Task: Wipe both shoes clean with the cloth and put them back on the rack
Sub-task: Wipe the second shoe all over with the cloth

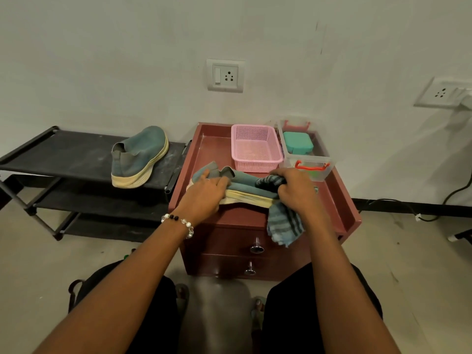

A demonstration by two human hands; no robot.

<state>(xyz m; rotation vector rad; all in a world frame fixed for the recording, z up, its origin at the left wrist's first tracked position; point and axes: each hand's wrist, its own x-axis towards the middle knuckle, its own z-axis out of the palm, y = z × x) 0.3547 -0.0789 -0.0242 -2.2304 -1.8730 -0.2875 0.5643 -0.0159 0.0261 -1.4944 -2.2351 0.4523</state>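
Centre of frame: one teal slip-on shoe (240, 186) lies on its side atop a reddish drawer cabinet (350, 213), pale sole toward the person. The left hand (204, 194) presses down on the heel end, fingers together and flat on the upper; the right hand (297, 190) is clamped on a striped blue cloth (283, 223) at the toe end, cloth tail hanging over the cabinet's front edge. The second shoe (139, 155) sits alone on the top shelf of the black rack (51, 154) at left of frame, well apart from the hands. The shoe looks light, with a soft fabric upper that would cave under pressure and a thick, firmer sole (likely the best place to grip when carrying it over). The cloth is limp and will bunch. Behind the shoe, upper centre-right: a pink basket (256, 149) and a clear box with red handles (313, 167) holding a green container (297, 141), close enough to be nudged on a long wipe. The rack's side rail stands just beside the cabinet; the shelf space next to the second shoe looks free.
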